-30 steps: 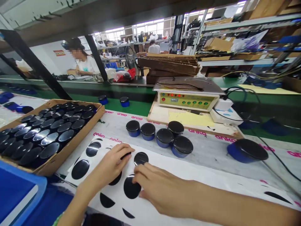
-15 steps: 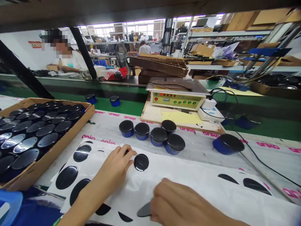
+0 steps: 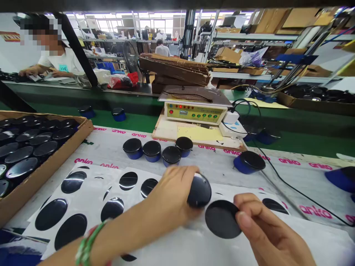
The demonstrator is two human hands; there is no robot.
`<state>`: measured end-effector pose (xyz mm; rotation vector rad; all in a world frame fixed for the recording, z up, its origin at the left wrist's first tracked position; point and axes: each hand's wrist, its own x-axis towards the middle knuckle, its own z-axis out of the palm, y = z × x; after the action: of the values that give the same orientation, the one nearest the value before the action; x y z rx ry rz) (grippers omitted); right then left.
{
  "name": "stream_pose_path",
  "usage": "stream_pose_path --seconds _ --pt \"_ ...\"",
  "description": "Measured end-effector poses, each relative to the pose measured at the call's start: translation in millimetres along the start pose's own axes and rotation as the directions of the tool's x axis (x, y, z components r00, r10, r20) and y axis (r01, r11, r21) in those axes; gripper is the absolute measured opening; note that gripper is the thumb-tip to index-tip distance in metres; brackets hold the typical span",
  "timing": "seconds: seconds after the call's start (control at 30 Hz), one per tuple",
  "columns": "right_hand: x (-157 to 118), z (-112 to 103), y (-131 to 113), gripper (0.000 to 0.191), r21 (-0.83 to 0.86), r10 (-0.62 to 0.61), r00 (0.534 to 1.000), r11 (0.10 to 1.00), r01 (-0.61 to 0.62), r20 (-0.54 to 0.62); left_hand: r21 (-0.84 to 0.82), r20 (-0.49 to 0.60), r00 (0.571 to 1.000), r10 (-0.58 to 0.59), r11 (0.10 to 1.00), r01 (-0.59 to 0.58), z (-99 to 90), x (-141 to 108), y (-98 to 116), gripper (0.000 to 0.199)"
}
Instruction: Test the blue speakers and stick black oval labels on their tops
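My left hand (image 3: pixel 180 192) is wrapped round a round part with a glossy black top (image 3: pixel 200 190), which is tilted toward the camera. Just to its right, my right hand (image 3: pixel 263 225) pinches the edge of a flat black disc (image 3: pixel 223 219) between thumb and fingers. The disc and the part are close together; whether they touch is unclear. Below both hands lie white sheets (image 3: pixel 163 244) bearing black circles. Behind them several blue parts with black tops (image 3: pixel 152 150) stand on the bench.
A cardboard box (image 3: pixel 80 138) of black-topped parts is at the left. A control unit (image 3: pixel 195 112) with cables sits at the back centre. More blue parts (image 3: pixel 249 162) stand at the right. A person (image 3: pixel 59 62) in a white shirt sits across the bench.
My left hand has moved right from the sheet and taken hold of a black-topped part from the group. My right hand has risen with its disc, now turned face-on. The view has shifted right.
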<state>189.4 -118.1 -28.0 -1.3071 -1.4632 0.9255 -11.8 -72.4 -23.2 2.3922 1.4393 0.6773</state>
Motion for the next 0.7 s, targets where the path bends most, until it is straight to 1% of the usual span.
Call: stream_pose_path --seconds 0.07,0.13,0.2,0.27,0.33,0.4,0.47,0.53,0.63,0.7 --pt "1 6 10 0.024 0.083 0.056 0.997 0.995 -0.061 0.06 -0.173 0.076 0.993 -0.092 0.979 0.104 3.3 -32 9 0.067" --pt "0 16 14 0.027 0.13 0.149 0.983 0.978 -0.163 0.107 -0.314 0.104 0.972 -0.21 0.921 0.233 15.5 -58 11 0.088" --pt "-1 28 14 0.03 0.146 0.223 0.964 0.959 -0.244 0.146 -0.414 0.084 0.947 -0.311 0.853 0.317 31.5 -75 9 0.109" --pt "-3 37 13 0.033 0.14 0.268 0.947 0.946 -0.294 0.178 -0.499 0.067 0.922 -0.383 0.787 0.363 44.3 -83 6 0.119" --pt "-5 41 14 0.033 0.139 0.274 0.942 0.943 -0.303 0.193 -0.538 0.06 0.911 -0.408 0.756 0.374 49.8 -84 5 0.117" --pt "-7 43 18 0.03 0.152 0.25 0.949 0.948 -0.281 0.193 -0.536 0.048 0.906 -0.422 0.754 0.38 49.0 -83 7 0.113" --pt "-9 43 21 0.028 0.172 0.235 0.953 0.948 -0.268 0.19 -0.522 0.043 0.91 -0.413 0.767 0.373 45.6 -80 9 0.106" --pt "-10 44 22 0.027 0.189 0.246 0.95 0.941 -0.282 0.194 -0.508 0.037 0.915 -0.401 0.781 0.363 43.0 -79 11 0.101" --pt "-11 46 19 0.026 0.185 0.256 0.947 0.938 -0.292 0.195 -0.503 0.022 0.923 -0.384 0.794 0.342 42.4 -79 11 0.102" --pt "-11 47 16 0.026 0.158 0.244 0.951 0.948 -0.275 0.188 -0.508 0.006 0.93 -0.367 0.8 0.319 43.2 -80 10 0.102"
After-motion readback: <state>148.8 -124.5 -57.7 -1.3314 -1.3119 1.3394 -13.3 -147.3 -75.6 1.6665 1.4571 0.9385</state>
